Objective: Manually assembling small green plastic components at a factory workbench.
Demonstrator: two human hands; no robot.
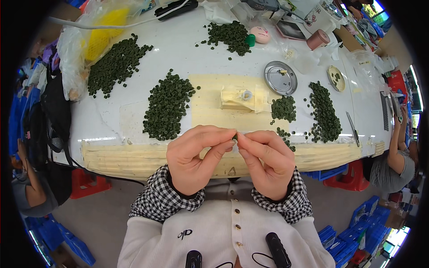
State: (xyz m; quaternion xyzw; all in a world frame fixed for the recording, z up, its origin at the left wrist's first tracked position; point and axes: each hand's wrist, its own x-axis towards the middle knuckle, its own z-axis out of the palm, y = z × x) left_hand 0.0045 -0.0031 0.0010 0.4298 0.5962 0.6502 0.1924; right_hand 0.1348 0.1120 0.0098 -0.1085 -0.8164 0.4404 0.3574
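My left hand (191,154) and my right hand (271,160) meet above the table's near edge, fingertips almost touching. Thumbs and index fingers of both pinch a small dark green piece (234,138), mostly covered by the fingers. It resembles the small round dark green pieces heaped on the table. A large heap (167,107) lies beyond my left hand. Past my right hand are a small heap (283,108) and a longer heap (324,112). Straight ahead, a block wrapped in cream tape (237,99) bears a small clear round part on top.
Farther off lie two more green heaps (118,62) (229,36). A round metal tin lid (280,78), a small cream dish (336,79) and tweezers (352,127) are on the right. A plastic bag (73,62) stands at left. Other people sit at both sides; red stools (87,184) are below.
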